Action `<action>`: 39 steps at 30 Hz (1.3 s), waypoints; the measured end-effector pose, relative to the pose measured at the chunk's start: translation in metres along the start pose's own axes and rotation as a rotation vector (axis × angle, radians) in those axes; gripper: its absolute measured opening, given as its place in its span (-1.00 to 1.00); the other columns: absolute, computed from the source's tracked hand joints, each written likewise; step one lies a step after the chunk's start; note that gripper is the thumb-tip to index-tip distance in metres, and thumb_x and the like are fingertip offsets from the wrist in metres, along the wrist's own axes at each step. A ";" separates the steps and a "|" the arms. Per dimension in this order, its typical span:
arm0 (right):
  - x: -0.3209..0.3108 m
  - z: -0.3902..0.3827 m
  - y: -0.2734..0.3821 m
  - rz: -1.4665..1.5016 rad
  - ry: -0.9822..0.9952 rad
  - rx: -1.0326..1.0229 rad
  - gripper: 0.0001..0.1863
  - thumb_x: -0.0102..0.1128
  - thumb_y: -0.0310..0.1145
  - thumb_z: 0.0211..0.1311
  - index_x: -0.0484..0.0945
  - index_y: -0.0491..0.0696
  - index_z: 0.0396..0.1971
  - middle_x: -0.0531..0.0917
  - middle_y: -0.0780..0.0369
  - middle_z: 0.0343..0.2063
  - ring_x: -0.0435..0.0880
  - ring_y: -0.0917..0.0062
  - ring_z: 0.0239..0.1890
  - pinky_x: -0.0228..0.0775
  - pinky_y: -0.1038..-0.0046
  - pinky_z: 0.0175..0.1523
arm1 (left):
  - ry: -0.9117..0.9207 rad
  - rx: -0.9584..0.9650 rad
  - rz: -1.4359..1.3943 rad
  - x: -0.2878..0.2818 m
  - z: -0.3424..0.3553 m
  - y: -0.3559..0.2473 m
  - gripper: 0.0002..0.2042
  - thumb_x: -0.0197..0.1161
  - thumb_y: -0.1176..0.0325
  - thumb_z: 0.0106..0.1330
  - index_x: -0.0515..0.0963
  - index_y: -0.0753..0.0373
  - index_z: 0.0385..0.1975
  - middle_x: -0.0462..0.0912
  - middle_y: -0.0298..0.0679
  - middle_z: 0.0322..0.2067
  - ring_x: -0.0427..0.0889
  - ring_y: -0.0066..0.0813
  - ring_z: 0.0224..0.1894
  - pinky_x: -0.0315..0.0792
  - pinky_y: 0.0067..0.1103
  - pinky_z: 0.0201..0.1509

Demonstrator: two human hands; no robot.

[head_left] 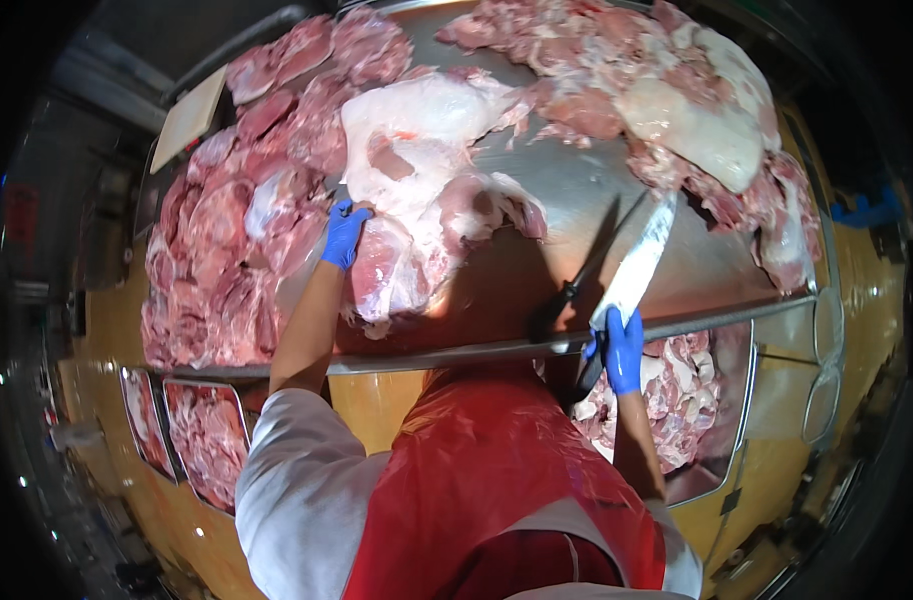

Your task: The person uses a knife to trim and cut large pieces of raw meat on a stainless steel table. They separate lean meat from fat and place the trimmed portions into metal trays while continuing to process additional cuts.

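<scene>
My left hand point(345, 234), in a blue glove, has its fingers curled at the left edge of a large piece of raw meat point(397, 265) with a broad sheet of pale skin and fat. My right hand point(622, 348), also gloved in blue, is closed round the dark handle of a wide-bladed knife point(639, 260). The blade points away from me over bare steel, apart from the meat. Just left of it is a thin dark rod with a black handle point(569, 293), partly lost in shadow; I cannot make out its kind.
Cut meat point(222, 230) is heaped along the left of the steel table point(597, 175). More meat with fat point(677, 100) lies at the far right. Below the front edge stand meat-filled trays point(207, 430) at left and a larger metal bin point(742, 400) at right. A pale board point(189, 118) rests far left.
</scene>
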State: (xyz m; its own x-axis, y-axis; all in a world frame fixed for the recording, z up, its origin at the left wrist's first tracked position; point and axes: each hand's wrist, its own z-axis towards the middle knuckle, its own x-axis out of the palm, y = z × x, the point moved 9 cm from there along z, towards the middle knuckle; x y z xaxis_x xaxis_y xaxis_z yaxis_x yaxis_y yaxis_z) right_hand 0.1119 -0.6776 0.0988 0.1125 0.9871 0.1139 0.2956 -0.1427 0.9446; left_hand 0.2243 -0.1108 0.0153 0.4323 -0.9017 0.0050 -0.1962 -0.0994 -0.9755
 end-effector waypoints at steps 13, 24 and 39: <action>0.239 0.177 -0.029 -0.817 -0.140 -0.325 -0.60 0.02 -0.04 0.39 0.38 -0.14 -0.17 0.59 -0.22 -0.39 0.55 -0.25 -0.25 0.34 -0.04 -0.18 | 0.397 -0.290 -0.044 0.038 -0.045 -0.071 -0.64 0.29 0.43 0.15 0.55 0.37 -0.02 0.64 -0.14 -0.19 0.60 -0.44 -0.12 0.52 -0.56 -0.03; 0.381 0.214 -0.065 -0.018 -0.115 -0.196 -0.68 0.05 -0.13 0.42 0.43 -0.12 -0.14 0.58 0.13 -0.31 0.54 0.37 -0.27 0.39 0.30 -0.16 | 0.563 0.537 0.781 0.151 -0.046 -0.207 -0.30 0.35 0.37 0.02 0.25 0.48 0.19 0.60 0.24 -0.18 0.63 0.13 -0.10 0.50 -0.21 -0.04; 0.136 0.227 0.038 -0.176 -0.006 -0.232 -0.72 0.07 -0.22 0.46 0.35 -0.15 -0.12 0.54 0.23 -0.53 0.48 0.62 -0.65 0.32 0.48 -0.60 | 0.252 0.870 0.962 0.151 -0.170 -0.054 -0.56 0.28 0.42 0.02 0.48 0.21 -0.01 0.55 -0.02 -0.11 0.54 0.00 -0.06 0.43 -0.19 0.00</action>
State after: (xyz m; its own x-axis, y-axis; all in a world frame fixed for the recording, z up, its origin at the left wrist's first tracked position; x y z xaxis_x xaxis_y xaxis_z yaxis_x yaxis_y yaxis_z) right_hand 0.3535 -0.5651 0.0806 0.0848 0.9946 -0.0593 0.0860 0.0520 0.9949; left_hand 0.1503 -0.3133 0.1060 0.2464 -0.5221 -0.8165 0.3358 0.8363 -0.4334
